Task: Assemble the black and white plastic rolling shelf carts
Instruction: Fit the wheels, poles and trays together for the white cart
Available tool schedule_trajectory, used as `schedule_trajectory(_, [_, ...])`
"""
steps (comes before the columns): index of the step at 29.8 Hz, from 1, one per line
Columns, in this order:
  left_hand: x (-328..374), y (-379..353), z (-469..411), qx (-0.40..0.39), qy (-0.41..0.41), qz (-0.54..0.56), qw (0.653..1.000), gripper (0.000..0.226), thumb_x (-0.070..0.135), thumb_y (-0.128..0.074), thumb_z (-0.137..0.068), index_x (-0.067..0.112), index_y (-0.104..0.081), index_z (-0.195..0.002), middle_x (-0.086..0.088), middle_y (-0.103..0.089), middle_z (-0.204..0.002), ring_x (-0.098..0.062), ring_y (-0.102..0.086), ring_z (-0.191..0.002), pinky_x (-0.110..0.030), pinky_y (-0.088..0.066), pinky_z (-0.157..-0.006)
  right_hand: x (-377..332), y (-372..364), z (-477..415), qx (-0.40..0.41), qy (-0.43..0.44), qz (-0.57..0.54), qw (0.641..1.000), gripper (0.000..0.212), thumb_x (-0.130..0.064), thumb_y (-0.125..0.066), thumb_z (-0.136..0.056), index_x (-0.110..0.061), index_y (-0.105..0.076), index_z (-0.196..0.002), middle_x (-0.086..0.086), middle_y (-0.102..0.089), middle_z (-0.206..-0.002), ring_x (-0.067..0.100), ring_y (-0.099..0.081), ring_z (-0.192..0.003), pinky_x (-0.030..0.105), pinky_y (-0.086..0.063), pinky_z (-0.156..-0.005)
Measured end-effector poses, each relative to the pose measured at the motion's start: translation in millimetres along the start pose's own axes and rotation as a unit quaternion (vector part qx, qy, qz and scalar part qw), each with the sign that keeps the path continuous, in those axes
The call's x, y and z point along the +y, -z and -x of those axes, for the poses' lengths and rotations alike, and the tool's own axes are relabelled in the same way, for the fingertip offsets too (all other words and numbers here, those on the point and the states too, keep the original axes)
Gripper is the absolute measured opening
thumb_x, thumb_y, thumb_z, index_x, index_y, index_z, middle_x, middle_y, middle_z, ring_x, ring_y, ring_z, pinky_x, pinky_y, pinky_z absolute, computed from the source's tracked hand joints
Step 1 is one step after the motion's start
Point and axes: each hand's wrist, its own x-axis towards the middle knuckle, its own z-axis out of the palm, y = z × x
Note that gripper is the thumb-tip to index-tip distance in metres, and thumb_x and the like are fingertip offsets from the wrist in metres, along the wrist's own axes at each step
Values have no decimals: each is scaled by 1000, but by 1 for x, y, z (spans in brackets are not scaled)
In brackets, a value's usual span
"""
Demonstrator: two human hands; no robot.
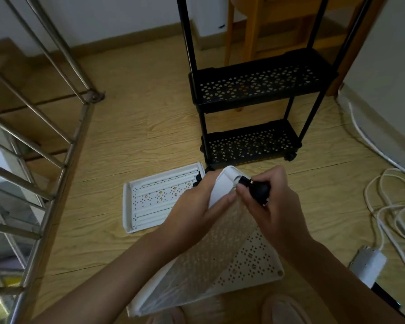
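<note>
**Q:** What stage of assembly is indicated?

**A:** The black cart is judged complete as far as it is shown. It is stood upright on the wood floor, with uprights fitted and wheels mounted beneath. The white cart is judged to be at an early stage. One white shelf tray is held tilted, with its near edge on the floor and one corner raised. That corner is gripped by the left hand, with the fingers curled over the tray wall. A black caster is pinched between the thumb and fingertips of the right hand and is presented at the corner socket. Whether its stem is seated cannot be told.

**Q:** What is left to be done?

**A:** Fitting of the other casters, insertion of the poles and stacking of the tiers are taken to be outstanding.

**Q:** What quantities are counted?

**A:**
- **Black cart:** one, with two tiers in view and the upper part cropped.
- **White trays:** two. The second tray is laid flat on the floor just beyond the hands.
- **White poles:** a loose batch is stored in the second tray. At least five are made out, but the exact count cannot be told.
- **Casters:** one is in hand, and two are seen under the black cart.
</note>
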Motion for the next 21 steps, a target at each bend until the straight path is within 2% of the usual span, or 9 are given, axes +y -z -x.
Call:
schedule_trajectory(2, [0, -1, 2, 8, 9, 13, 1000, 38, 51, -46, -90, 37, -42, -124, 20, -57, -87, 6, -56, -78, -8, -38, -62, -3, -1, -1, -5, -1, 5, 1000, 22, -38, -56, -87, -29, -36, -90, -16, -51, -62, 0, -58, -55, 7, -38, -43])
schedule_trajectory(5, [-1, 0, 2, 7, 9, 0, 1000, 52, 62, -38, -83, 37, -39, -129, 13, -59, -85, -1, -57, -70, -9, -38, -57, -6, -4, -1, 3, -8, 0, 1000, 23, -36, -59, -89, -28, -37, -88, -13, -51, -60, 4, -57, -52, 10, -38, -42])
schedule_trajectory(8, [-1, 0, 1, 10, 17, -17, 1000, 60, 67, -33, -79, 38, -34, -131, 13, -57, -82, 1, -55, -65, -8, -38, -55, -11, -7, 0, 18, -39, -12, 999, 23, -31, -61, -90, -28, -39, -85, -7, -51, -58, 10, -55, -51, 14, -38, -40])
schedule_trajectory(11, [1, 0, 1, 19, 28, -34, 999, 56, 64, -36, -84, 38, -32, -133, 7, -64, -91, -9, -63, -75, -21, -49, -62, -15, -11, -1, 21, -64, -22, 997, 19, -36, -56, -86, -25, -41, -86, -7, -50, -57, 9, -54, -47, 15, -37, -39])
schedule_trajectory(13, [-1, 2, 2, 31, 38, -25, 998, 58, 68, -35, -81, 38, -33, -131, 4, -66, -94, -13, -64, -81, -27, -50, -66, -17, -14, -1, 15, -69, -24, 997, 18, -36, -56, -86, -27, -41, -85, -6, -51, -56, 11, -54, -46, 16, -37, -38])
schedule_trajectory(18, [3, 9, 4, 23, 52, -63, 996, 66, 70, -28, -76, 37, -33, -133, 10, -58, -90, -13, -63, -85, -22, -43, -64, -23, -18, -2, -25, -109, -60, 992, 21, -36, -56, -85, -20, -43, -82, 3, -51, -53, 13, -51, -41, 20, -36, -36])
schedule_trajectory(21, [6, 10, 2, 21, 58, -89, 994, 61, 67, -34, -80, 38, -33, -134, 7, -63, -95, -13, -63, -89, -21, -41, -66, -27, -21, -1, -17, -172, -122, 977, 24, -38, -56, -84, -17, -45, -83, -3, -54, -55, 8, -50, -41, 18, -36, -39])
